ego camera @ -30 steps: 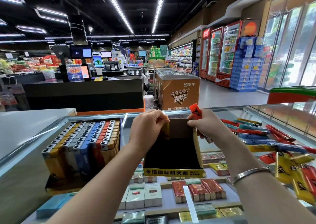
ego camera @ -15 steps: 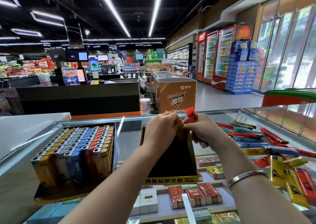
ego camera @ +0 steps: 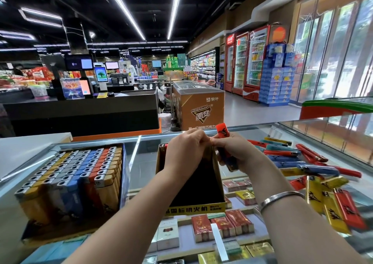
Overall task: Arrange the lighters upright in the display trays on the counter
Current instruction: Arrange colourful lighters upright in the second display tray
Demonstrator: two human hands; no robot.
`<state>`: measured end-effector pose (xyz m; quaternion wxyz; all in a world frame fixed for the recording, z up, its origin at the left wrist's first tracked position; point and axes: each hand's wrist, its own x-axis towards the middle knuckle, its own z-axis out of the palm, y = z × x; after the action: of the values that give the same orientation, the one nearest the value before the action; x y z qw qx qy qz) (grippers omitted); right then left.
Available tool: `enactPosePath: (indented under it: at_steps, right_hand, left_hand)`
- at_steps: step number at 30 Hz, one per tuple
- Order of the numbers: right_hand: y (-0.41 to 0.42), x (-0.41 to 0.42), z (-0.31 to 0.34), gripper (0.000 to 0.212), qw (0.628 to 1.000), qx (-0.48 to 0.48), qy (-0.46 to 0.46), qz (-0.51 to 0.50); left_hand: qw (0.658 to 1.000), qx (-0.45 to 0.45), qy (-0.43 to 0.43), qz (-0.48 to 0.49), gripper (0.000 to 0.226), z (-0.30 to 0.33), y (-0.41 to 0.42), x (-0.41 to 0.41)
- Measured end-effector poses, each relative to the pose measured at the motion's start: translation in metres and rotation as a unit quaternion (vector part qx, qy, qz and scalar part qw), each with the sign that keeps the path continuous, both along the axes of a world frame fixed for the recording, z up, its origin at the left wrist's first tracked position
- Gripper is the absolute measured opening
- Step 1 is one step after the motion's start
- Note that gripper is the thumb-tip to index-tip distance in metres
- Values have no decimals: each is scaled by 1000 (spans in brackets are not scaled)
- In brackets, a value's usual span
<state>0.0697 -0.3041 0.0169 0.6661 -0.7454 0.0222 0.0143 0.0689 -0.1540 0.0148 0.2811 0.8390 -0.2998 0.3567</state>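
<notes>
Many loose lighters (ego camera: pixel 314 169) lie beside tray (ego camera: pixel 201 208).

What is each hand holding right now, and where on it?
The right hand grips lighters around their middles, the red one's base sticking up. The left hand pinches at the tray's far edge; what it holds is hidden.

View: one head-worn wide-angle camera | Faced: forward and down | Near: glass counter (ego camera: pixel 145 158) filled lower frame | Far: store aisle occupied upper frame
</notes>
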Motion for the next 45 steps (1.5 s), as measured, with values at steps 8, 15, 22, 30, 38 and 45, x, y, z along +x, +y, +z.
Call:
enactPosePath:
  at_steps: [8,15,22,30,38,45]
  right_hand:
    - [-1,-2,1,13,1000,11,16,2]
    - [0,-6,3,15,1000,3,11,-5]
    - [4,-14,20,6,977,185,-52,-95]
    - [26,-28,36,26,904,423,-24,52]
    - [30,-27,36,11,942,325,-84,-17]
    - [29,-18,17,11,991,82,-32,-99]
  left_hand:
    - [999,27,16,12,5,-2,14,9]
    - [997,65,37,-26,17,-2,13,5]
    - [987,120,102,-32,38,-5,20,0]
    - [983,56,-150,-86,31,10,20,-20]
    - [978,-169,-88,-89,16,20,41,-13]
    - [989,-112,87,-30,18,6,55,-2]
